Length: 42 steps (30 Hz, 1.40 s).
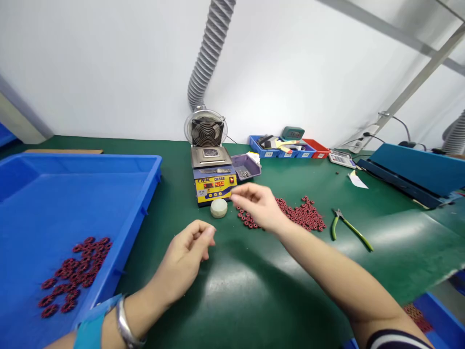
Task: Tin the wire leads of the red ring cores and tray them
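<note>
My left hand (pixel 185 259) hovers over the green bench, thumb and fingers pressed together; anything held there is too small or hidden to name. Farther forward, my right hand (pixel 257 206) is pinched in the same way, and its contents cannot be made out. The right fingertips are beside a small heated pot unit (pixel 215 188) with a yellow front panel and a lit red display. A small round tin (pixel 218 208) with a pale top sits before that unit. Dark-red, ring-shaped toothed parts (pixel 305 214) lie spread on the bench, partly behind my right hand.
A large blue tray (pixel 145 194) at left holds similar red parts. Behind the pot are a fan (pixel 208 132) and a grey duct (pixel 210 53). A purple bin (pixel 250 170), small blue bins (pixel 269 153), green-handled cutters (pixel 350 229) and a blue case (pixel 417 169) stand or lie rightward.
</note>
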Each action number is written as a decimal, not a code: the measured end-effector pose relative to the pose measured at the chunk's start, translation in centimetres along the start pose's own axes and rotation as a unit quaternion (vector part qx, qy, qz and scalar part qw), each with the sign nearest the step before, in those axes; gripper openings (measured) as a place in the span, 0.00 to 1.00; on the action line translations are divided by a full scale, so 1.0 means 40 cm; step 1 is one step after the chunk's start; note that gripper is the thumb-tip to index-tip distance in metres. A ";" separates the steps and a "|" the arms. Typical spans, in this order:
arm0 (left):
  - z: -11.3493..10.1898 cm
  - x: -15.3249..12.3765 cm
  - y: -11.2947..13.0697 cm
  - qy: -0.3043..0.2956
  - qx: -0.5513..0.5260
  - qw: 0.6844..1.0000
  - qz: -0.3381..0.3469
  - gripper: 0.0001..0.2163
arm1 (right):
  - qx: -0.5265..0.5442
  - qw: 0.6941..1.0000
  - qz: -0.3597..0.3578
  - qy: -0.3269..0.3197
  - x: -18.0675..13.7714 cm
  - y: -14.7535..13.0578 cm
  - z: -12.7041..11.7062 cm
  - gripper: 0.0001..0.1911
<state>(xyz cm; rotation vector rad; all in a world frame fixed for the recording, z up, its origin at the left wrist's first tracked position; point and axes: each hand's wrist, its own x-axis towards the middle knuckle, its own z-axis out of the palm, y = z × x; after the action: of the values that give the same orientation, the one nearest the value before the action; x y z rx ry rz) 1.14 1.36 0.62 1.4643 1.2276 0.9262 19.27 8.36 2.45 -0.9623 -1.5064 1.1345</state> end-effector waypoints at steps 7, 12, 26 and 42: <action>0.010 -0.001 -0.027 -0.116 0.132 0.984 0.039 0.12 | -0.440 0.895 -0.074 -0.001 0.372 -0.040 -0.009 0.10; 0.004 0.002 -0.032 -0.131 0.172 0.975 0.055 0.12 | -0.538 0.841 -0.057 0.003 0.509 -0.029 0.029 0.10; 0.002 -0.004 -0.027 -0.158 0.188 0.968 0.056 0.15 | -0.608 0.792 -0.021 -0.041 0.573 0.027 0.099 0.13; 0.001 0.005 -0.029 -0.151 0.166 0.973 0.061 0.15 | -0.497 0.867 -0.040 0.001 0.519 -0.042 0.087 0.09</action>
<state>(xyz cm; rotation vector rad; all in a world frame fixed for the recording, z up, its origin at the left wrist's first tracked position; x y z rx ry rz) 0.93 1.55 -0.52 1.8856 1.1095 0.5624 11.54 27.00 8.71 -1.5344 -2.1412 0.2094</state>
